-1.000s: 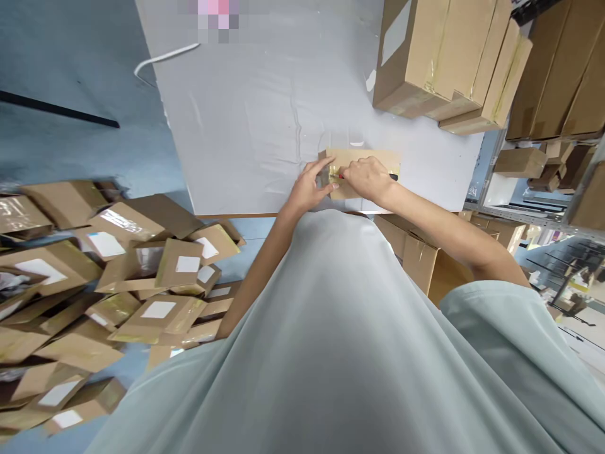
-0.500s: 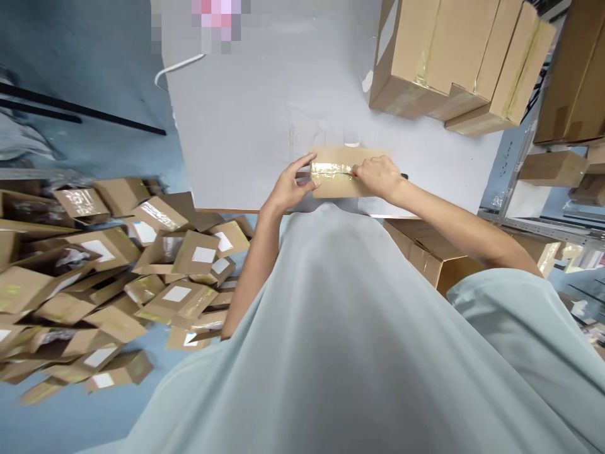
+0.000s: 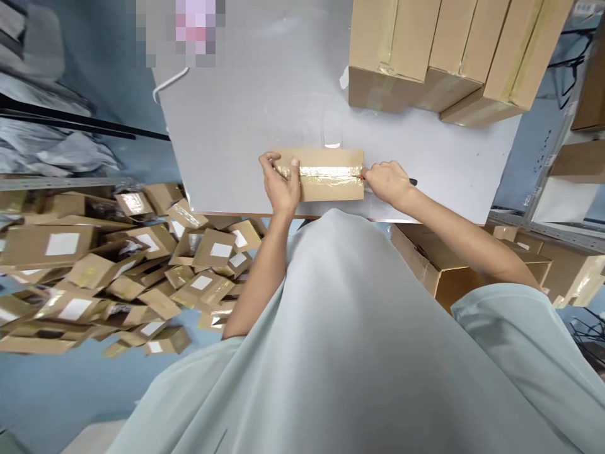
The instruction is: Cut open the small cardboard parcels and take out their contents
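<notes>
A narrow cardboard box (image 3: 331, 190) lies at the table's near edge, with shiny clear tape along its middle seam. A dark line runs through the tape. My left hand (image 3: 283, 188) grips the box's left end, thumb on top and fingers at its far left corner. At the right end, my right hand (image 3: 388, 181) is closed around a box cutter (image 3: 413, 182); its black rear end sticks out behind the hand and a bit of red shows at the front, against the box's edge. The blade itself is too small to make out.
Several large taped boxes (image 3: 392, 38) stand at the table's back right. On the floor to the left lies a heap of opened cartons (image 3: 155, 271). An open carton (image 3: 458, 284) sits below the table's right front. A white cable (image 3: 170, 84) hangs over the left edge.
My right hand with the box cutter has moved right along the tape to the box's right end. My left hand has shifted further onto the box, its thumb now on top.
</notes>
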`<state>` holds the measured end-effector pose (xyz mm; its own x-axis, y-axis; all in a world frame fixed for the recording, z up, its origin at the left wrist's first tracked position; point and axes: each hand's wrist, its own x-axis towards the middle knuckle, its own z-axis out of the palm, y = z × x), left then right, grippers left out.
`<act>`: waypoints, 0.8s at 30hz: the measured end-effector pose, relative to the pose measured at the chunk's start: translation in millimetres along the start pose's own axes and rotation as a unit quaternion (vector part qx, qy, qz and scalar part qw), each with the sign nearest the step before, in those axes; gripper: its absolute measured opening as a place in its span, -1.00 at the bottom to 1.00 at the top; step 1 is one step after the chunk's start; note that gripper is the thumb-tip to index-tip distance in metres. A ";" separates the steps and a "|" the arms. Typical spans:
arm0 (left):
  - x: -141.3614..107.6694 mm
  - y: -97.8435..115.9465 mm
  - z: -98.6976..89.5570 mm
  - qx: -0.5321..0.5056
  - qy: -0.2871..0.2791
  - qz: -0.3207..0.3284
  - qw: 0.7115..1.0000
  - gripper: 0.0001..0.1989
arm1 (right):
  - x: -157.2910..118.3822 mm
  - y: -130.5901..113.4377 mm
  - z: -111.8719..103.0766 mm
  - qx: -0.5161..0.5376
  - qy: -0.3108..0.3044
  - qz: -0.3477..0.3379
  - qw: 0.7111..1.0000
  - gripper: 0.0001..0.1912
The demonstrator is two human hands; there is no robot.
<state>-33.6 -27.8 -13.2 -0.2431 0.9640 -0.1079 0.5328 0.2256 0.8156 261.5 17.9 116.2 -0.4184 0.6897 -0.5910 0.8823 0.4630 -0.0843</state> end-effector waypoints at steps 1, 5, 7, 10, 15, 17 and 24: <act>-2.0 5.0 7.4 0.018 0.036 -0.008 0.999 -0.55 | -0.5 2.8 1.9 0.009 0.004 0.002 1.000 -0.59; -5.7 15.4 19.7 0.062 0.095 -0.021 0.993 -0.62 | -8.9 12.5 1.7 0.021 -0.020 -0.005 1.000 -0.56; -5.1 16.6 19.0 0.062 0.097 -0.029 0.993 -0.61 | -11.5 14.6 -1.6 0.021 -0.032 -0.007 0.999 -0.48; -3.1 18.9 17.1 0.053 0.092 -0.047 0.993 -0.56 | -9.8 16.5 -5.8 0.022 -0.035 -0.005 0.999 -0.44; -4.6 27.6 16.4 0.045 0.086 -0.059 0.994 -0.54 | -8.4 25.7 -5.0 0.026 -0.051 -0.029 0.998 -0.48; -5.5 29.4 16.9 0.047 0.088 -0.059 0.993 -0.53 | -9.5 27.8 -3.2 0.030 -0.052 -0.032 0.998 -0.49; -0.6 25.6 17.2 0.061 0.083 -0.052 0.993 -0.54 | -6.0 31.4 17.6 0.052 -0.010 -0.014 0.998 -0.54</act>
<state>-5.9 -20.2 -2.1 -0.4275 0.9001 -0.0846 0.5894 0.3484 0.7289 295.6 18.5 103.0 -0.4405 0.6656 -0.6025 0.8881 0.4213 -0.1839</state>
